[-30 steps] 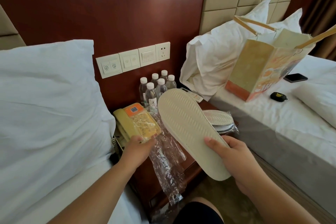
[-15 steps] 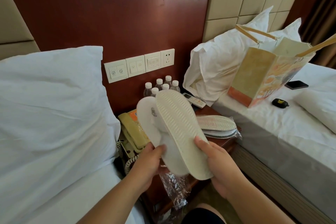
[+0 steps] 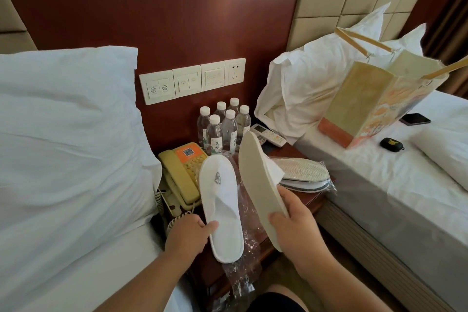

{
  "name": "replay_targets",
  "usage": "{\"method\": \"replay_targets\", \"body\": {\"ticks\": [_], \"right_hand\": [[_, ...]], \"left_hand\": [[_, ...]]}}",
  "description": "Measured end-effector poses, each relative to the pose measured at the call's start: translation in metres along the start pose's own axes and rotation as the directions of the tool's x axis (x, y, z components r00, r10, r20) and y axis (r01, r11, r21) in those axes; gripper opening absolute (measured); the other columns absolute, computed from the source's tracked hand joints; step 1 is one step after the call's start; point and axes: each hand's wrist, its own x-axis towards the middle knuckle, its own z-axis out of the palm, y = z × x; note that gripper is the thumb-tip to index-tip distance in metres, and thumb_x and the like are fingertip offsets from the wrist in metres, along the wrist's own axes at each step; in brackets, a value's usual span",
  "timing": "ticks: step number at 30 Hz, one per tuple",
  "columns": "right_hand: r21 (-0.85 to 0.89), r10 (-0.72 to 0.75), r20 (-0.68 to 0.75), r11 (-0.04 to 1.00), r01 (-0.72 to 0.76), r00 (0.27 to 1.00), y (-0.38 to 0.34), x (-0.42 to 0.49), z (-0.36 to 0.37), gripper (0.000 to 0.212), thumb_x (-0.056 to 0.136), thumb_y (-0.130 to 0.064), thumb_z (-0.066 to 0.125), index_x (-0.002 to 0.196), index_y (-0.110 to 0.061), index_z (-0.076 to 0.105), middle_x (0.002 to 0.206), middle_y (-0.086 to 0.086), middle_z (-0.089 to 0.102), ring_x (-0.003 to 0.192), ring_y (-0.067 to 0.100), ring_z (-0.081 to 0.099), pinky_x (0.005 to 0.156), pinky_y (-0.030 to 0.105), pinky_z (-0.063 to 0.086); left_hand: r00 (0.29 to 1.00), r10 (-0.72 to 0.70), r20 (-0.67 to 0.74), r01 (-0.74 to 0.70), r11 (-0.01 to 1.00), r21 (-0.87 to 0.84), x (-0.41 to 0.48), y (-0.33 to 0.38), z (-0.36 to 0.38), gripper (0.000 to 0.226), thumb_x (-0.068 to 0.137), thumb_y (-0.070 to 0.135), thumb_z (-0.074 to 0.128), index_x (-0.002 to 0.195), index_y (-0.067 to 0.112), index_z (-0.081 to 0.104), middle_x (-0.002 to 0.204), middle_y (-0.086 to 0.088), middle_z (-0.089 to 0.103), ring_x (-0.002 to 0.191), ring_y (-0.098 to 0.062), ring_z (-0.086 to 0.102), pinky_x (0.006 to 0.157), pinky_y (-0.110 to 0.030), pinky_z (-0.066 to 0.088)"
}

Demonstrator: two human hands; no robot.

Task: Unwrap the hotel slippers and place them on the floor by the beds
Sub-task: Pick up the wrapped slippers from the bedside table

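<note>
My left hand (image 3: 188, 234) grips a white slipper (image 3: 222, 205) by its side, top face up, a small grey logo on the toe. My right hand (image 3: 295, 223) holds the second slipper (image 3: 255, 185) tilted on edge, its beige ribbed sole facing me. Both are held above the wooden nightstand (image 3: 298, 153) between the two beds. The empty clear plastic wrapper (image 3: 249, 235) lies on the nightstand's front and hangs over its edge. Another pair of slippers in plastic wrap (image 3: 304, 176) lies on the nightstand's right side.
A yellow telephone (image 3: 181, 175), several water bottles (image 3: 222, 126) and a remote control (image 3: 269, 135) share the nightstand. Left bed has a white pillow (image 3: 68, 129). Right bed carries a paper bag (image 3: 374, 101), a phone (image 3: 415, 119) and a small black case (image 3: 392, 144). Floor shows below.
The wrapper dropped from my left hand onto the nightstand. The two slippers, held together half a second ago, are now separated, one in each hand.
</note>
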Motion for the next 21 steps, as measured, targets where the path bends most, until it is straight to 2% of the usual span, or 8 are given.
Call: {"method": "replay_targets", "body": {"ticks": [1,5,8,10,13,16,18,21], "right_hand": [[-0.048,-0.03,0.012,0.998,0.03,0.999,0.002,0.002,0.005,0.06,0.09,-0.011,0.051,0.133,-0.052,0.044,0.11,-0.02,0.061,0.086,0.011,0.065,0.052,0.018,0.052],[-0.37,-0.235,0.048,0.899,0.235,0.971,0.011,0.022,0.038,0.057,0.091,-0.006,0.05,0.133,-0.042,0.036,0.124,-0.023,0.05,0.12,0.01,0.049,0.091,0.025,0.046],[-0.591,-0.188,0.183,0.763,0.261,0.965,0.021,0.044,0.065,0.079,0.088,0.007,0.044,0.154,-0.029,0.02,0.163,-0.009,0.02,0.15,0.017,0.015,0.119,0.035,0.022],[-0.629,-0.117,0.271,0.73,0.267,0.956,0.03,0.054,0.081,0.079,0.089,-0.002,0.044,0.156,-0.026,0.012,0.166,-0.006,0.007,0.152,0.02,0.006,0.121,0.04,0.012],[-0.686,-0.08,0.379,0.644,0.338,0.922,0.045,0.056,0.099,0.072,0.089,-0.041,0.052,0.152,-0.026,0.022,0.166,-0.002,0.008,0.151,0.025,0.007,0.12,0.052,0.013],[-0.686,-0.065,0.406,0.637,0.351,0.912,0.053,0.059,0.101,0.072,0.086,-0.052,0.052,0.15,-0.027,0.028,0.166,-0.002,0.007,0.152,0.025,0.006,0.119,0.053,0.013],[-0.641,-0.106,0.368,0.691,0.334,0.924,0.054,0.062,0.093,0.068,0.088,-0.052,0.052,0.149,-0.03,0.034,0.165,-0.004,0.015,0.151,0.021,0.014,0.12,0.047,0.017],[-0.555,-0.189,0.237,0.779,0.293,0.953,0.046,0.07,0.069,0.055,0.087,-0.049,0.057,0.139,-0.032,0.052,0.15,-0.01,0.046,0.133,0.014,0.046,0.109,0.033,0.039]], "left_hand": [[1.0,0.019,-0.011,-0.019,0.999,0.029,0.001,-0.001,0.001,0.048,0.085,0.059,0.063,0.067,0.015,0.061,0.061,-0.001,0.07,0.057,-0.018,0.068,0.071,-0.039,0.058],[0.997,0.06,-0.058,-0.056,0.996,0.066,0.0,-0.003,0.002,0.049,0.087,0.062,0.059,0.064,0.019,0.056,0.059,0.005,0.061,0.06,-0.012,0.061,0.064,-0.032,0.052],[0.997,0.025,-0.079,-0.022,0.999,0.032,-0.003,-0.004,-0.005,0.037,0.086,0.059,0.064,0.07,0.026,0.057,0.066,0.009,0.062,0.064,-0.007,0.059,0.059,-0.027,0.048],[0.996,0.009,-0.094,-0.009,1.0,-0.003,-0.005,-0.004,-0.013,0.031,0.084,0.057,0.066,0.072,0.029,0.057,0.066,0.009,0.063,0.062,-0.006,0.06,0.054,-0.025,0.044],[0.989,0.022,-0.149,-0.03,0.998,-0.048,-0.007,-0.001,-0.027,0.029,0.084,0.054,0.066,0.07,0.03,0.058,0.062,0.009,0.062,0.058,-0.004,0.058,0.049,-0.024,0.038],[0.979,0.051,-0.197,-0.068,0.995,-0.078,-0.008,0.008,-0.036,0.029,0.083,0.055,0.065,0.069,0.03,0.058,0.062,0.011,0.061,0.057,-0.002,0.057,0.048,-0.022,0.036],[0.974,0.078,-0.215,-0.101,0.99,-0.097,-0.009,0.016,-0.037,0.03,0.083,0.055,0.065,0.067,0.03,0.057,0.061,0.011,0.06,0.056,-0.003,0.057,0.047,-0.023,0.036],[0.967,0.124,-0.224,-0.158,0.978,-0.139,-0.01,0.028,-0.035,0.032,0.083,0.055,0.065,0.066,0.029,0.057,0.06,0.017,0.06,0.06,0.001,0.057,0.047,-0.024,0.037]]}}
